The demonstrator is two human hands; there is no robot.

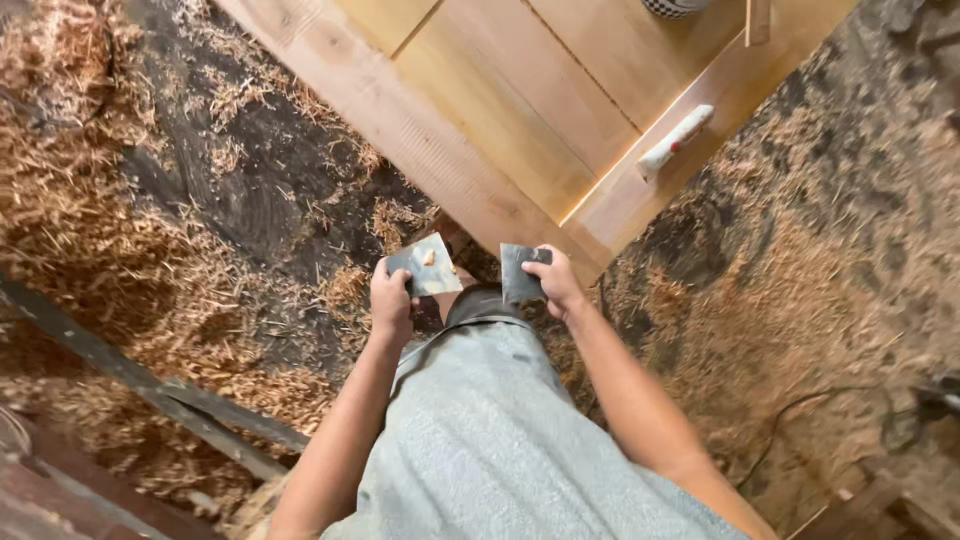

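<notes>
My left hand (389,303) grips a flat grey metal scraper blade (428,264) with a small dab of pale filler on its face. A second dark metal scraper blade (519,274) is held in my right hand (555,281). Both hands are close together in front of my body, just below the near corner of a large pale wooden panel (500,110) that lies flat. The two blades are apart, a short gap between them.
A white tube (677,139) lies on the panel's right edge. Wood shavings and sawdust (90,200) cover the dark floor all around. Dark wooden beams (150,385) run at lower left. A black cable (800,410) trails at lower right.
</notes>
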